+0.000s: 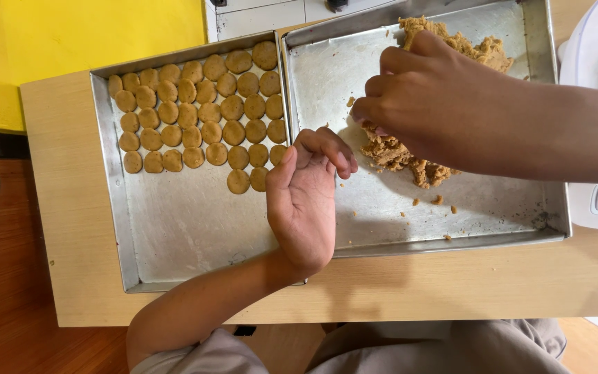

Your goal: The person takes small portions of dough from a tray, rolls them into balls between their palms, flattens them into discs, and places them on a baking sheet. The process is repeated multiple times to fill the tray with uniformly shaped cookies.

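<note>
Overhead, right hand (423,104) has fingers curled down, pinching into the brown dough pile (399,149) on the right metal tray (493,215). Left hand (306,197) hovers half-cupped, palm up, holding nothing, over the seam between trays. Left tray (174,235) carries rows of flat round dough discs (202,114) in its upper half.

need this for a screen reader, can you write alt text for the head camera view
Seen from above, the right hand pinches at a mound of brown dough in the right metal tray, while the left hand waits cupped and empty between the trays. The left metal tray holds rows of flat round dough discs on a pale wooden table.
</note>
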